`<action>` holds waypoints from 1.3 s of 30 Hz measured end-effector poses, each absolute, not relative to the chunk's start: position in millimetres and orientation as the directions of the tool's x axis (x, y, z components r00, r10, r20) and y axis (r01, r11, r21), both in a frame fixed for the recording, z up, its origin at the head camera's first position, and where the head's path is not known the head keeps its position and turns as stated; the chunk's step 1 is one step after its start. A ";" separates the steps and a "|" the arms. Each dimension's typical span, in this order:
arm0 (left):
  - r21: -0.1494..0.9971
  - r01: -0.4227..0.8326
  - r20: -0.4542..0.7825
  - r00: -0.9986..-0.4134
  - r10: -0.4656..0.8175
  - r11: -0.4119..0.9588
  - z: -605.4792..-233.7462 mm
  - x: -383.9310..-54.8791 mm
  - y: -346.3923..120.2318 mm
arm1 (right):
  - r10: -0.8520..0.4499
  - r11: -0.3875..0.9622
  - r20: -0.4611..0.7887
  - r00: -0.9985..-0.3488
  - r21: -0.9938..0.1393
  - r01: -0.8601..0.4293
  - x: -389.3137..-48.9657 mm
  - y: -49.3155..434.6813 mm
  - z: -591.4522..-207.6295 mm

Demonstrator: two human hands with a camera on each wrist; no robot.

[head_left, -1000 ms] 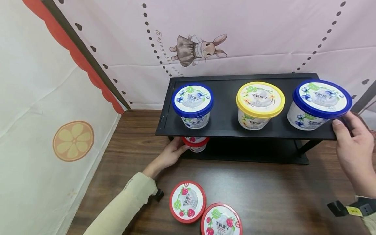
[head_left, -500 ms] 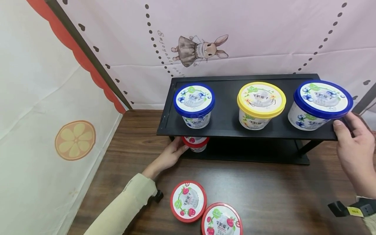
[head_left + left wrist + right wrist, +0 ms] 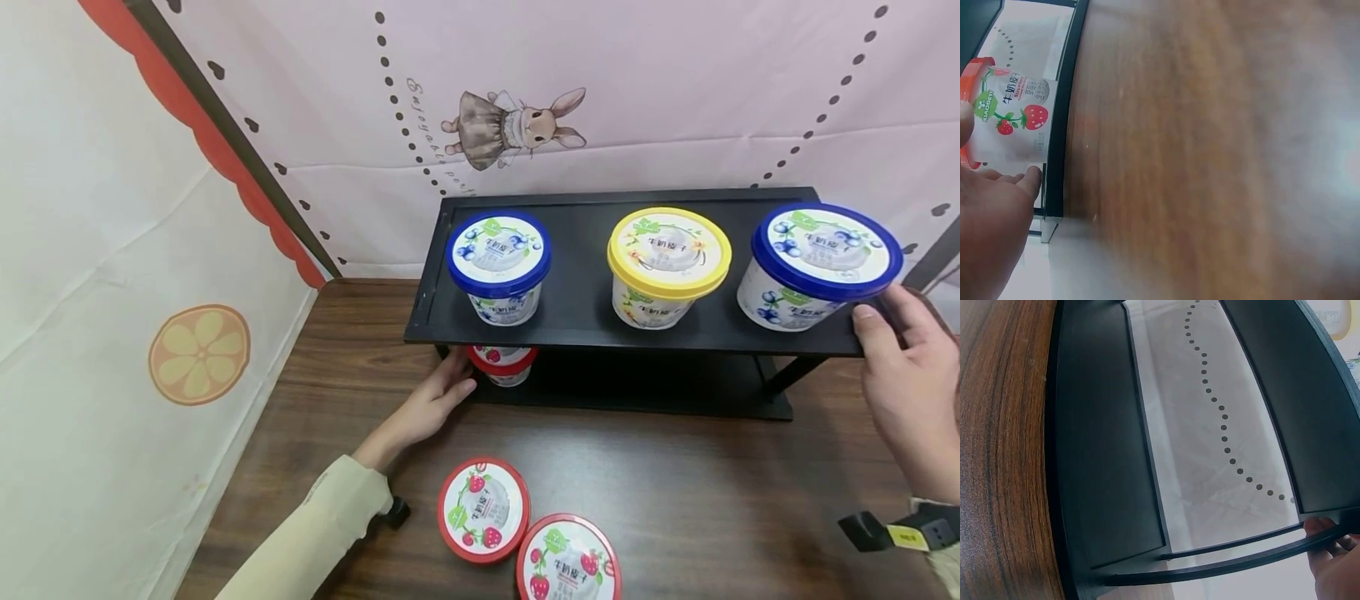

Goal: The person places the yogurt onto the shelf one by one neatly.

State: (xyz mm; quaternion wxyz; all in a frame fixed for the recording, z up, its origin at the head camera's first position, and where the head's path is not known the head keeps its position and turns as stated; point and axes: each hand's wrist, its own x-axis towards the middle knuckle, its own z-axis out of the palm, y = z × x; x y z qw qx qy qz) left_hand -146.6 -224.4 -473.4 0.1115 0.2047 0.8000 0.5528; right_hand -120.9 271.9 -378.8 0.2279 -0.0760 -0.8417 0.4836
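Behind a brown wooden tabletop (image 3: pixel 675 492) hangs a pale pink cloth (image 3: pixel 675 67) with a printed rabbit (image 3: pixel 510 129).

In the head view we see a black rack (image 3: pixel 573 283); along its top stand, left to right, a blue-lidded tub (image 3: pixel 498 258), a yellow-lidded tub (image 3: pixel 667 258) and another blue-lidded tub (image 3: pixel 821 250). A strawberry tub (image 3: pixel 510 367) stands at the left of the lower shelf, beside our left hand (image 3: pixel 420 408), its fingers loosely spread. Our right hand (image 3: pixel 911 358) pinches the rack's right end. Two red-lidded tubs (image 3: pixel 483 510) stand side by side, near.

In the left wrist view we cannot tell whether the fingers touch the strawberry tub.

In the right wrist view our fingers curl round the rack's end.
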 end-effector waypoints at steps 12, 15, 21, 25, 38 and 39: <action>0.941 0.156 -0.007 -0.877 0.481 0.299 -467.0 -126.8 -234.3 | 0.349 0.525 0.290 -0.891 -0.848 -0.071 -120.0 272.5 -378.3; 0.940 0.116 -0.050 -0.884 0.466 0.320 -464.1 -122.0 -236.0 | 0.348 0.520 0.284 -0.894 -0.852 -0.068 -119.8 272.7 -377.7; 0.945 0.117 -0.034 -0.895 0.445 0.306 -463.5 -113.2 -239.2 | 0.346 0.523 0.281 -0.895 -0.850 -0.065 -120.5 273.0 -377.2; 0.929 0.146 -0.004 -0.916 0.402 0.340 -463.9 -109.2 -242.3 | 0.349 0.519 0.287 -0.892 -0.852 -0.071 -121.0 272.9 -378.3; 0.986 0.117 0.021 -0.787 0.617 0.115 -462.5 -106.3 -249.0 | 0.349 0.517 0.304 -0.887 -0.852 -0.088 -121.1 273.0 -378.4; 0.992 0.099 0.021 -0.761 0.648 0.083 -462.0 -106.2 -248.5 | 0.348 0.517 0.307 -0.886 -0.851 -0.092 -121.4 273.0 -378.4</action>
